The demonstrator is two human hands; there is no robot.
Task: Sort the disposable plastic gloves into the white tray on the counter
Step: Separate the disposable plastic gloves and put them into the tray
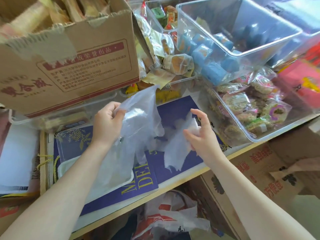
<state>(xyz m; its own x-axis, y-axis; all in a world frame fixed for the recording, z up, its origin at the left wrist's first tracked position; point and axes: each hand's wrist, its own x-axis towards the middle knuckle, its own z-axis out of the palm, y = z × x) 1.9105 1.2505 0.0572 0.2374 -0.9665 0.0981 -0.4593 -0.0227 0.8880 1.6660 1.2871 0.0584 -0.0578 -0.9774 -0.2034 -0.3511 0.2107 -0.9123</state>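
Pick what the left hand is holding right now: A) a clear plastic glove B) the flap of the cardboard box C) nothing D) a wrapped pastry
A: the left hand pinches a clear plastic glove that hangs over the white tray.

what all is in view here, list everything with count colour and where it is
disposable plastic gloves: two, clear, held above the counter, one in each hand
white tray: one, white, on the counter under the left forearm
blue board: one, dark blue with yellow print, flat on the counter
cardboard box: one, brown with red print, upper left
clear bins: several, transparent, holding wrapped snacks, top and right
red-printed cartons: brown, below the counter at right
left hand: grips one glove
right hand: grips the other glove
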